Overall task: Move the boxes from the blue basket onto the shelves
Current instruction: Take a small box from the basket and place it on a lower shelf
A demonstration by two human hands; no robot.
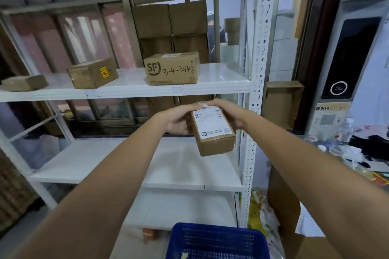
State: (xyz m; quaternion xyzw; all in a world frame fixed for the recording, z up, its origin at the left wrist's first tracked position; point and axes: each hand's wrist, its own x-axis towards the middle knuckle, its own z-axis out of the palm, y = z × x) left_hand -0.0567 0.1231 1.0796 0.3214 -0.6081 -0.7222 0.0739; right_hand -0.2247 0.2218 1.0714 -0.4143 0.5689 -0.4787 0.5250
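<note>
Basket [216,242]: cut off by the bottom edge, contents not visible. Small box [213,130]: label print too small to read; left side hidden behind left hand [176,121], far end covered by right hand [228,114]. Leftmost box [24,82] on upper shelf [126,90]: blurred. Stacked cartons [170,27] behind SF box [172,68]: lower part hidden. Both arms run out of frame.

Two bare forearms, no sleeves in view up to the frame's lower edge. No watch, band or glove on either wrist. Left hand [175,121] and right hand [228,114] both bare, no rings visible on the showing fingers.
</note>
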